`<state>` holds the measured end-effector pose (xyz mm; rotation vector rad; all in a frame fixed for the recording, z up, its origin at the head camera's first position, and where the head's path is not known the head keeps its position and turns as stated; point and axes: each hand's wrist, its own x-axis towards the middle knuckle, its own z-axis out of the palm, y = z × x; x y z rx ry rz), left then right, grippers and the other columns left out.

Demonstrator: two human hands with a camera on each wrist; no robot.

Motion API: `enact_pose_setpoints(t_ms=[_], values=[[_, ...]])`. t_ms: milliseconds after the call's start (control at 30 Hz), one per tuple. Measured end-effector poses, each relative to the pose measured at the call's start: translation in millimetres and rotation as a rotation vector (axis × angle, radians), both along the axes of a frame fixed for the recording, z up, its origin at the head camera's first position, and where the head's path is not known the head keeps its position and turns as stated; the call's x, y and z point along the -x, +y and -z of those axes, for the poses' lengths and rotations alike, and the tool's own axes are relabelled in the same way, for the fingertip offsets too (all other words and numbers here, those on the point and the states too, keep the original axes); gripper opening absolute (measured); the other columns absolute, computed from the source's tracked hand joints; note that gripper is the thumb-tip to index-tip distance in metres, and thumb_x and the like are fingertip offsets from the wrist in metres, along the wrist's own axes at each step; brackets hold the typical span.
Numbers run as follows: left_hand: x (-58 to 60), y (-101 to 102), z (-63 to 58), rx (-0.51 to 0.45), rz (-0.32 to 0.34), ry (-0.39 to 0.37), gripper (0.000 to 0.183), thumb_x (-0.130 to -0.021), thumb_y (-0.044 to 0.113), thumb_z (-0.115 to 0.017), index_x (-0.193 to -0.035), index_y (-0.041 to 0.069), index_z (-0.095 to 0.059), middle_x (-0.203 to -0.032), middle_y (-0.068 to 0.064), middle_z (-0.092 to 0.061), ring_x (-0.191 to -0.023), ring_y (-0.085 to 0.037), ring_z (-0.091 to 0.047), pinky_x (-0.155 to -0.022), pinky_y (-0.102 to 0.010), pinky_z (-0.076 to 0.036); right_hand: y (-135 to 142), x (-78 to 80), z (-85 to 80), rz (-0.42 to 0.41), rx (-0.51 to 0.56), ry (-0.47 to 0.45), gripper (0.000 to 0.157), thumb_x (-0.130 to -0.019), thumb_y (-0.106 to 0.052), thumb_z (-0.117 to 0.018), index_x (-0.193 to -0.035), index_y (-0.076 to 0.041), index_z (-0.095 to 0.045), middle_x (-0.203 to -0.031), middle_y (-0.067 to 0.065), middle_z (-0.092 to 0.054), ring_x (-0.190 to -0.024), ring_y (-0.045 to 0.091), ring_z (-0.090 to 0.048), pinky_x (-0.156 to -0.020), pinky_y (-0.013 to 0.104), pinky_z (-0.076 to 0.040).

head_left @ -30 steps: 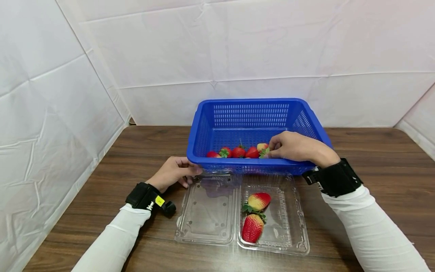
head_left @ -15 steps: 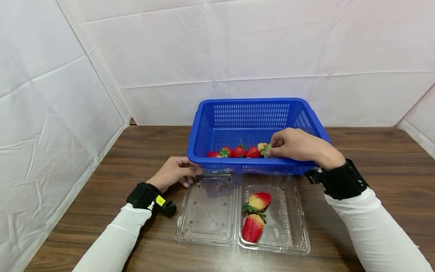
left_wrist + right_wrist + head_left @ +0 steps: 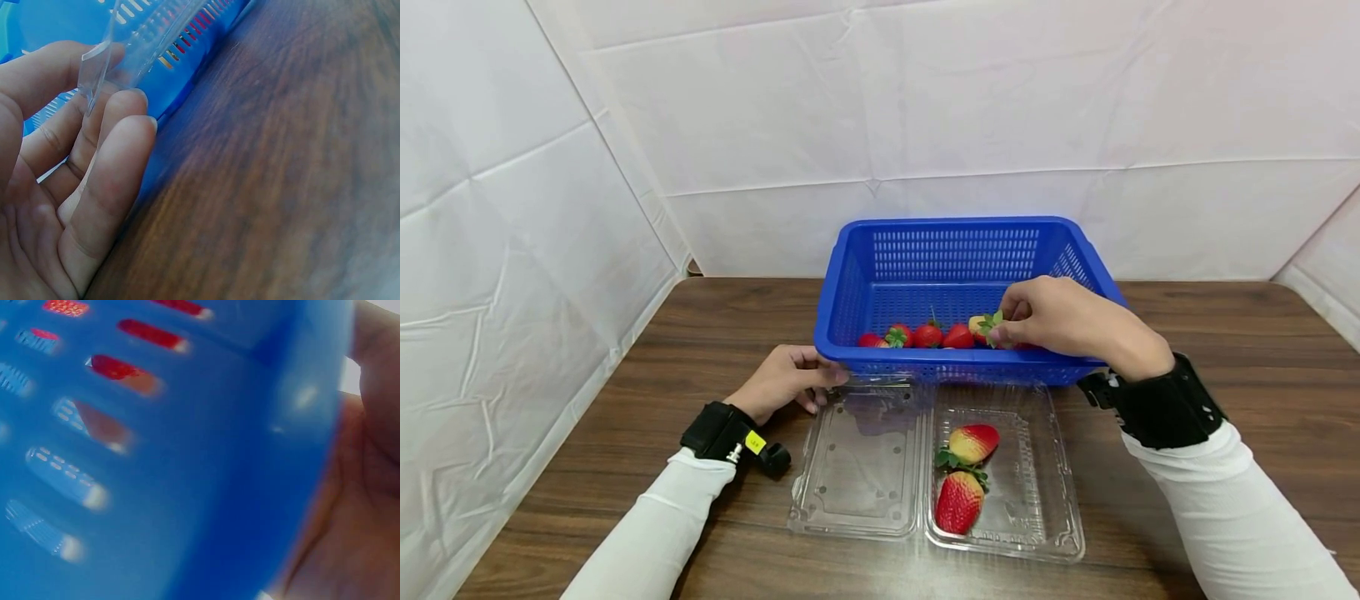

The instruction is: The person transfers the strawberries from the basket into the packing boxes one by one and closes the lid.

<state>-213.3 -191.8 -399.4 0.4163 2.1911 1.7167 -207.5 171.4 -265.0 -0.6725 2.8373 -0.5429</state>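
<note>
In the head view, my left hand (image 3: 784,382) pinches the far left corner of an opened clear plastic clamshell box (image 3: 865,467). The left wrist view shows the box's thin edge (image 3: 94,72) between thumb and fingers. My right hand (image 3: 1067,321) reaches over the front rim of a blue basket (image 3: 955,223), its thumb and fingers pinching a strawberry (image 3: 985,327) near the green leaves. The fingers partly hide that berry. Several other strawberries (image 3: 927,336) lie along the basket's front wall. Basket slots and part of the hand fill the right wrist view.
Two large strawberries, one lying crosswise (image 3: 973,443) and one lengthwise (image 3: 958,503), rest in the left part of the box's base (image 3: 1026,533). The box lies against the basket's front. A brown wooden table (image 3: 737,308) carries both, with white cloth (image 3: 880,108) behind.
My right hand has shifted slightly right and up within the basket, and the strawberry leaves at its fingertips tilt more upward. The left hand and the box stay in place.
</note>
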Motion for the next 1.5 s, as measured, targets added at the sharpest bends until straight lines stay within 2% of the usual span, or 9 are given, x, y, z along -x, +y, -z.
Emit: enact_pose_setpoints(t_ms=[333, 633, 1033, 1500], values=[[-0.1, 0, -0.8, 0.003, -0.003, 0.001, 0.025, -0.086, 0.022, -0.073, -0.102, 0.003, -0.069, -0.076, -0.006, -0.068, -0.062, -0.02, -0.061, -0.051, -0.026, -0.057, -4, -11.3, -11.4, 0.01, 0.002, 0.068, 0.023, -0.09, -0.031, -0.068, -0.099, -0.01, -0.066, -0.086, 0.003, -0.068, -0.076, 0.017, -0.058, -0.069, 0.04, -0.051], [0.1, -1, 0.8, 0.003, 0.002, 0.0, 0.025, -0.087, 0.021, -0.073, -0.103, 0.003, -0.069, -0.078, -0.006, -0.069, -0.062, -0.02, -0.062, -0.051, -0.026, -0.057, -10, -26.0, -22.7, 0.002, 0.01, 0.123, 0.025, -0.09, -0.033, -0.069, -0.101, -0.01, -0.066, -0.084, 0.001, -0.068, -0.075, 0.015, -0.059, -0.068, 0.04, -0.051], [0.8, 0, 1.0, 0.005, 0.003, -0.003, 0.026, -0.086, 0.022, -0.073, -0.104, 0.003, -0.069, -0.079, -0.007, -0.068, -0.063, -0.02, -0.061, -0.051, -0.027, -0.057, -17, -42.8, -31.3, -0.011, 0.017, 0.123, 0.024, -0.089, -0.032, -0.07, -0.102, -0.012, -0.066, -0.083, -0.001, -0.066, -0.074, 0.014, -0.056, -0.068, 0.038, -0.05], [-0.6, 0, -0.3, 0.009, -0.002, 0.002, 0.026, -0.086, 0.022, -0.073, -0.103, 0.003, -0.069, -0.08, -0.005, -0.069, -0.063, -0.02, -0.061, -0.05, -0.027, -0.057, -24, -56.3, -33.2, -0.06, 0.008, 0.134, 0.024, -0.087, -0.03, -0.072, -0.101, -0.012, -0.066, -0.078, -0.002, -0.06, -0.065, 0.013, -0.05, -0.058, 0.033, -0.044]])
